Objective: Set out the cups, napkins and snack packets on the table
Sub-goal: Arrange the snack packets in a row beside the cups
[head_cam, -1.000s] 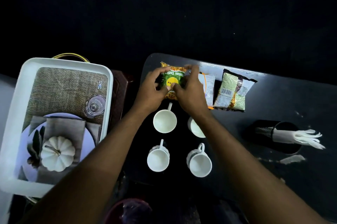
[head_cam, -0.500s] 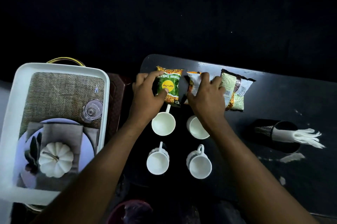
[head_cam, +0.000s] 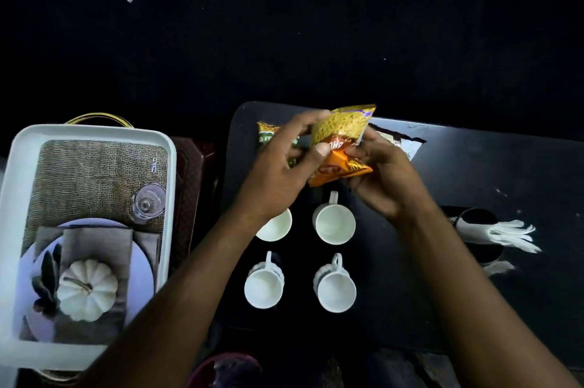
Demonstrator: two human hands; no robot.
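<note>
Both hands hold an orange and yellow snack packet (head_cam: 339, 144) lifted above the far part of the black table (head_cam: 474, 185). My left hand (head_cam: 284, 163) pinches its left edge and my right hand (head_cam: 382, 175) grips its right lower side. A green packet (head_cam: 268, 134) lies on the table behind my left hand, mostly hidden. Another packet (head_cam: 407, 144) lies behind my right hand, only its edge showing. Several white cups stand in two rows: far left cup (head_cam: 278, 226) partly under my wrist, far right cup (head_cam: 334, 224), near left cup (head_cam: 264, 288), near right cup (head_cam: 336, 289).
A black holder (head_cam: 480, 229) with white napkins (head_cam: 505, 234) sticking out lies on its side at the right. A white tray (head_cam: 19, 198) at the left carries burlap, a plate, a small white pumpkin (head_cam: 87, 289) and a clear glass (head_cam: 148, 202).
The green packet was set down on the table. My right hand picked up the orange packet, and both hands now hold it raised above the table.
</note>
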